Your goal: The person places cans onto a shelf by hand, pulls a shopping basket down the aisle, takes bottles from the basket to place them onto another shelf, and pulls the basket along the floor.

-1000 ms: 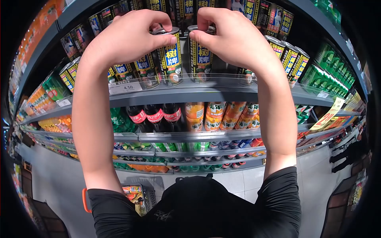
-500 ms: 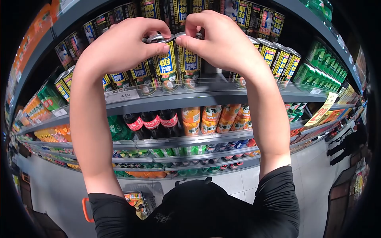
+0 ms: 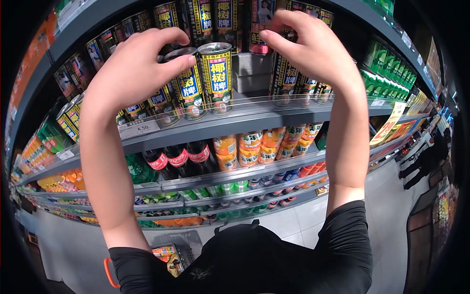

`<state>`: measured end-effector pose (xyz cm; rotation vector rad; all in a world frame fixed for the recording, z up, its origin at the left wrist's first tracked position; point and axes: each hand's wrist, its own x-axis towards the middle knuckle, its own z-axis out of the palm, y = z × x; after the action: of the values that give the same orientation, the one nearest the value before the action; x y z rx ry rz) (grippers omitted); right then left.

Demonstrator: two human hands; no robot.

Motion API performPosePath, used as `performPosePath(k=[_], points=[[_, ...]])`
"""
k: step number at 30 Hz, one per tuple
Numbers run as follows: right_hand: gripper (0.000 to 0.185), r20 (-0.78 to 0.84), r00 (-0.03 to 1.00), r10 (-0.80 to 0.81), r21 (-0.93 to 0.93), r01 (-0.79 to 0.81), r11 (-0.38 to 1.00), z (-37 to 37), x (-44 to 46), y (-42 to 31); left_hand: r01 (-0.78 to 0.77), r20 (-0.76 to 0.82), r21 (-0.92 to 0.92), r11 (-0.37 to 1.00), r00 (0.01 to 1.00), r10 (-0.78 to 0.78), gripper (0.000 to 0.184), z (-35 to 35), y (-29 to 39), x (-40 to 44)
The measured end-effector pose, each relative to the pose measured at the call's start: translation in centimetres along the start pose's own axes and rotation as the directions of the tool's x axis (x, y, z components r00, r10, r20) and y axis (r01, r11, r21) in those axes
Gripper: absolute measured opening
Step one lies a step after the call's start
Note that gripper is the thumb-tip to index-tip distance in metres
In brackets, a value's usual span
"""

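Note:
Two black, yellow and blue coconut drink cans stand upright at the shelf's front edge: a left can (image 3: 191, 90) and a right can (image 3: 217, 73). My left hand (image 3: 139, 66) is over the left can, thumb across its upper side and index finger apart above; I cannot tell whether the thumb touches. Farther right, my right hand (image 3: 311, 49) holds nothing, its thumb and index finger apart. It is nearest to a can with a figure picture and pink-red end (image 3: 260, 29) in the back row, and partly hides several front cans (image 3: 285, 81).
A clear lip (image 3: 254, 100) runs along the shelf front, with a price tag (image 3: 139, 128). Grey blocks (image 3: 249, 73) sit behind the front row. Below are cola bottles (image 3: 198, 157) and orange cans (image 3: 252, 147). A basket (image 3: 183, 255) is low beside me; a person (image 3: 426, 157) stands far right.
My right hand has left the right can and moved right, its fingers spreading. My left thumb and index finger have parted more above the left can. The view has shifted slightly.

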<state>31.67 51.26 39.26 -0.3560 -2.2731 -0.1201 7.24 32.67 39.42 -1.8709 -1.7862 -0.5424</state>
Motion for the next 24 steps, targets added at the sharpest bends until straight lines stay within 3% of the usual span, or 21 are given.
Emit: performPosePath(k=[4, 6, 9, 12, 16, 24], points=[[0.04, 0.22, 0.966, 0.133, -0.067, -0.121, 0.99, -2.1, -0.5, 1.9, -0.132, -0.108, 0.009, 0.991, 0.985, 0.132, 0.041, 1.4, 2.3, 1.0], [0.045, 0.326, 0.925, 0.196, -0.08, -0.179, 0.981, -2.3, -0.4, 2.5, -0.131, -0.084, 0.001, 0.991, 0.988, 0.13, 0.039, 2.1, 3.3, 1.6], [0.045, 0.23, 0.969, 0.095, -0.069, -0.081, 0.994, -1.6, -1.1, 2.8, -0.12, -0.034, -0.014, 0.993, 0.992, 0.12, 0.032, 2.8, 3.4, 2.4], [0.04, 0.324, 0.919, 0.226, -0.095, -0.206, 0.974, -2.2, -0.1, 1.4, -0.083, 0.01, -0.077, 0.994, 0.996, 0.084, 0.028, 3.0, 3.4, 2.9], [0.04, 0.179, 0.984, -0.001, 0.04, -0.006, 0.999, 0.1, 0.5, 1.5, -0.083, 0.022, -0.143, 0.986, 0.996, 0.087, 0.026, 3.3, 2.9, 3.2], [0.042, 0.218, 0.976, 0.019, 0.133, -0.049, 0.99, 1.3, 1.1, -1.2, -0.051, 0.027, -0.162, 0.985, 0.998, 0.056, 0.025, 3.4, 2.9, 3.3]])
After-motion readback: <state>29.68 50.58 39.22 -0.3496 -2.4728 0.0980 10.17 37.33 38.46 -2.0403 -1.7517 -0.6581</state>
